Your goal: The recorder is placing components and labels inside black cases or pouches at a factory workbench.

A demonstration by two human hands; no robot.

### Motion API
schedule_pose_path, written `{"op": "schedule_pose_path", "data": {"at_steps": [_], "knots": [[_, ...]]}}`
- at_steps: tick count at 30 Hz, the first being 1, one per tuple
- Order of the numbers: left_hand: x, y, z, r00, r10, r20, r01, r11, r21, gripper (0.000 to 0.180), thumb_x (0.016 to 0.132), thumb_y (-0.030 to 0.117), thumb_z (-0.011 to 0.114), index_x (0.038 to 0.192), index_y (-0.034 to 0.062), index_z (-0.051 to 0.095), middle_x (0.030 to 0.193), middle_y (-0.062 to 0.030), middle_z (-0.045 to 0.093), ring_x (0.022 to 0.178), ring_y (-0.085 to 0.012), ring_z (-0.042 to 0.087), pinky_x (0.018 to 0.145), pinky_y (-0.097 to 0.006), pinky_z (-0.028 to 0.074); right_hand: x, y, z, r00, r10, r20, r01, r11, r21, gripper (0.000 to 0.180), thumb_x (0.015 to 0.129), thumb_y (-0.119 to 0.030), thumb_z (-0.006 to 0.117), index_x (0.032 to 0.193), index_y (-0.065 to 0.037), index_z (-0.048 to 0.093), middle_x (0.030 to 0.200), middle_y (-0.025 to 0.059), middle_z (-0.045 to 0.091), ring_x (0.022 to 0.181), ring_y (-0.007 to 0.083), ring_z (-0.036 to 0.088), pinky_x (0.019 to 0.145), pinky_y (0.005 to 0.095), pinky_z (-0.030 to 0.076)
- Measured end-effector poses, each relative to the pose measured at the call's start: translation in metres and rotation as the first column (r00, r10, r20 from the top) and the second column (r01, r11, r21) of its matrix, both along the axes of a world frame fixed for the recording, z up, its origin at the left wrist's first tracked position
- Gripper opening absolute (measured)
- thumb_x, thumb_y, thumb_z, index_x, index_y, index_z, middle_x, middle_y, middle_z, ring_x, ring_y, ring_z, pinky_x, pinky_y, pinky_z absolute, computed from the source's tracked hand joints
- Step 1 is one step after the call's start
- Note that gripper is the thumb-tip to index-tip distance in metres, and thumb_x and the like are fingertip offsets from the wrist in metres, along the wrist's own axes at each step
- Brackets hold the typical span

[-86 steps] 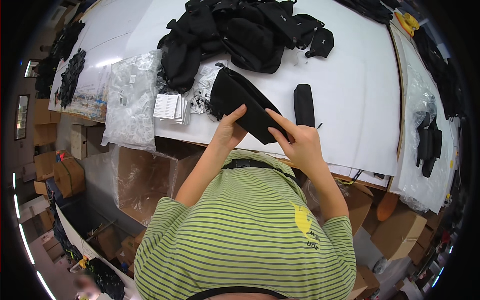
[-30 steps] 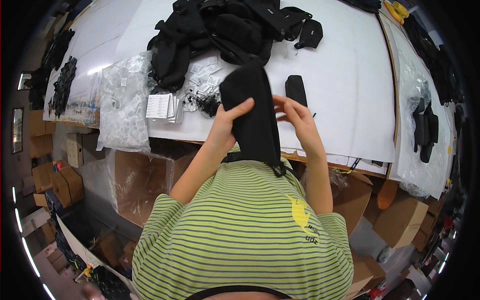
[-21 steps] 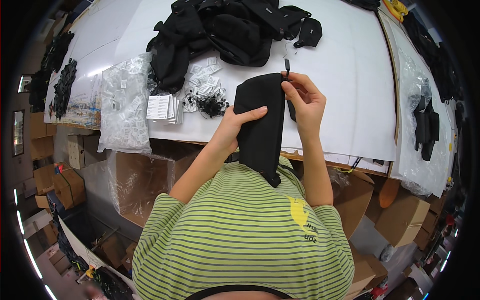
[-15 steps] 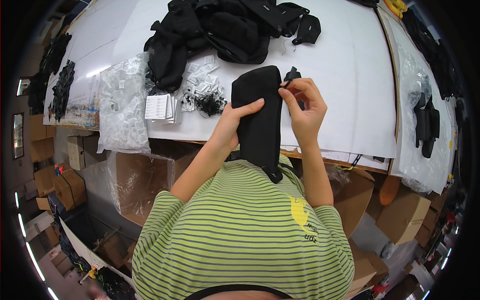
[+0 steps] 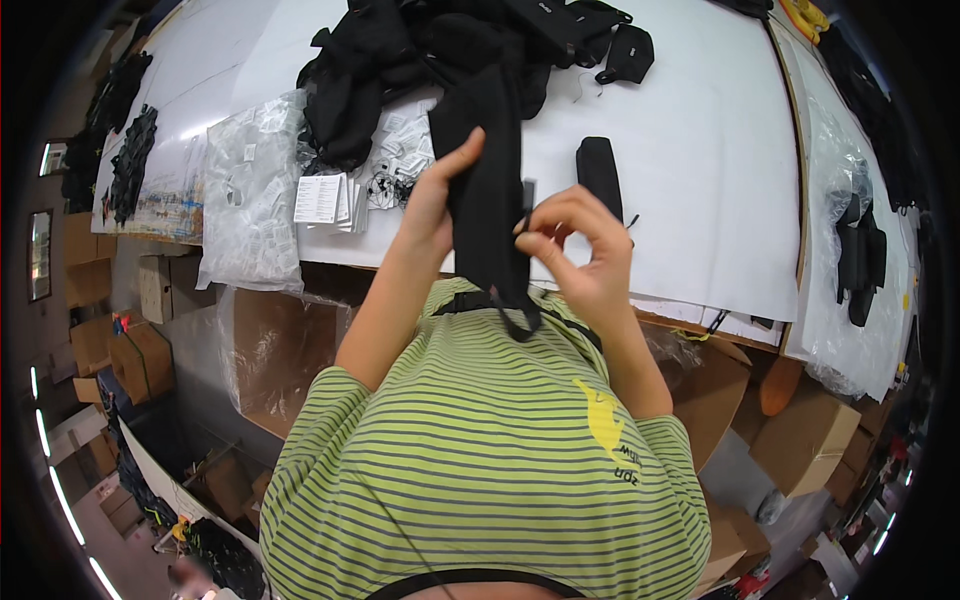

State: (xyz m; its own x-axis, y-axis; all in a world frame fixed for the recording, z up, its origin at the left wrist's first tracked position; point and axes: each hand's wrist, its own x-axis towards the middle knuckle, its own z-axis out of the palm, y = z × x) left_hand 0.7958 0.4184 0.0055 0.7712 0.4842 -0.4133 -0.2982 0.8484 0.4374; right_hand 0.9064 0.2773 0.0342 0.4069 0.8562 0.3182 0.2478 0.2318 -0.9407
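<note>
Black pouch, frame centre: left grip clamped on it, right grip pinched, probably on pull tab; keep pouch taut.

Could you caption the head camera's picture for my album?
The left hand grips a black pouch as the right hand pinches a dark tab at its edge, before a white worktable.

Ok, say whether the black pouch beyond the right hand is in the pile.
Out: the black pouch lies on the white table, apart from the pile.
</note>
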Motion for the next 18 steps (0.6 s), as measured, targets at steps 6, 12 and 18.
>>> {"op": "schedule_pose_path", "data": {"at_steps": [6, 12, 18], "knots": [[-0.009, 0.02, -0.01, 0.998, 0.036, 0.042, -0.035, 0.999, -0.03, 0.024, 0.086, 0.024, 0.062, 0.092, 0.0011, 0.065, 0.085, -0.008, 0.067, 0.07, -0.0164, 0.065, 0.064, -0.027, 0.054, -0.009, -0.009, -0.003, 0.985, 0.115, -0.126, -0.128, 0.986, -0.102, 0.006, 0.073, -0.005, 0.068, 0.077, -0.003, 0.064, 0.078, 0.0033, 0.06, 0.07, 0.0137, 0.054, 0.057, 0.024, 0.04], [-0.009, -0.004, -0.008, 0.964, 0.209, -0.162, -0.215, 0.977, -0.018, 0.031, 0.09, 0.021, 0.055, 0.113, -0.0002, 0.054, 0.111, -0.011, 0.06, 0.102, -0.0208, 0.058, 0.089, -0.033, 0.047, 0.007, -0.014, 0.015, 0.713, -0.009, 0.701, 0.08, 0.994, -0.069, 0.049, 0.066, -0.008, 0.072, 0.113, -0.012, 0.059, 0.117, 0.0051, 0.051, 0.109, 0.0227, 0.046, 0.087, 0.0314, 0.039], [-0.021, -0.033, -0.004, 0.983, -0.04, -0.177, 0.021, 0.994, -0.107, 0.038, 0.096, 0.03, 0.043, 0.121, 0.0025, 0.047, 0.119, -0.0125, 0.052, 0.11, -0.0248, 0.052, 0.092, -0.041, 0.046, 0.023, -0.015, -0.022, 0.7, -0.011, 0.714, 0.033, 0.999, -0.017, 0.062, 0.059, 0.002, 0.071, 0.116, -0.017, 0.059, 0.105, 0.0047, 0.058, 0.09, 0.0221, 0.057, 0.077, 0.0313, 0.045]]}}
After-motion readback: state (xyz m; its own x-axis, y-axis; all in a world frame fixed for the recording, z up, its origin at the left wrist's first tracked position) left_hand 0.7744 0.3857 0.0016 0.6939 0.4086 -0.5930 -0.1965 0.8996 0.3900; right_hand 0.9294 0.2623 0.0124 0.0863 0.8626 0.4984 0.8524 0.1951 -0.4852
